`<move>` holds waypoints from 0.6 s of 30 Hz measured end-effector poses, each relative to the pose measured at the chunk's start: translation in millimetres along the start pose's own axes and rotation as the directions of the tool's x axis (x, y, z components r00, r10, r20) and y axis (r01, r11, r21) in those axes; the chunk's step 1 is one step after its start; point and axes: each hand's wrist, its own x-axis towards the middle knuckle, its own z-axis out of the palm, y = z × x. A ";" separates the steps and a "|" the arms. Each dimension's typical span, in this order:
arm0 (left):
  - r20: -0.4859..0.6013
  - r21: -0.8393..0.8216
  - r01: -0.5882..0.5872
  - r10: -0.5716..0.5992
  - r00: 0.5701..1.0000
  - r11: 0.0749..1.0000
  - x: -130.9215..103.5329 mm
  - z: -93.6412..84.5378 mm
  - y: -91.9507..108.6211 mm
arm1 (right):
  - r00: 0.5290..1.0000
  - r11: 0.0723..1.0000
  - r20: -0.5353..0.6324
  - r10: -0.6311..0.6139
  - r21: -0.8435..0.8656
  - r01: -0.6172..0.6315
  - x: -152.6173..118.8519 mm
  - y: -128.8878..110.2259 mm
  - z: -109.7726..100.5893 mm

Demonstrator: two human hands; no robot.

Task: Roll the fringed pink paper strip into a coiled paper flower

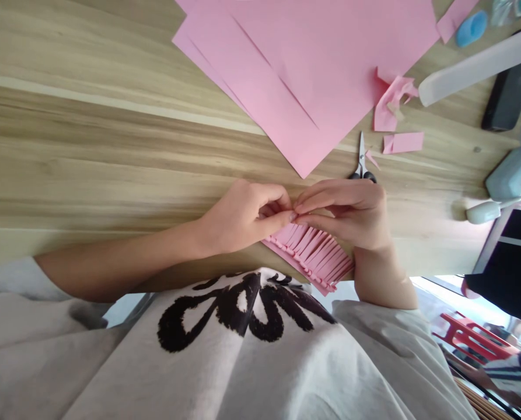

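Now, straight to the lower centre of the frame, to fringed pink paper, slanting down and right from beneath the fingertips. Row of small rounded folds along the lower border, slim loose strips fanned out above. Left hand stretched in from the left, thumb and forefinger closed to a tight pinch at the paper's upper left end, other fingers curled. Right hand directly opposite, palm loosely arched, thumb and finger almost meeting right beside the left pinch, apparently on the same bit of paper (exact grip hidden behind the fingertips, so impossible to call for certain).

Delicate stuff, probably quick to tear at the root of a cut. Best played gently, then: one strip at a time, taken near the tip, with the left pinch for anchor and the right for fine turning. Match every fold to the neighbouring ones in size and direction. Press lightly, never tug; support the border to prevent buckling.

Worth minding, too, the scissors just above the right hand, handles partly covered. Farther up, large pink sheets across the top centre, safely apart from the fingers.
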 end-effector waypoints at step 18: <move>-0.008 0.049 -0.008 0.008 1.000 0.999 -0.7 0.7 -2.3 | 0.982 0.981 -0.092 0.165 0.118 -0.153 -2.1 -2.9 3.5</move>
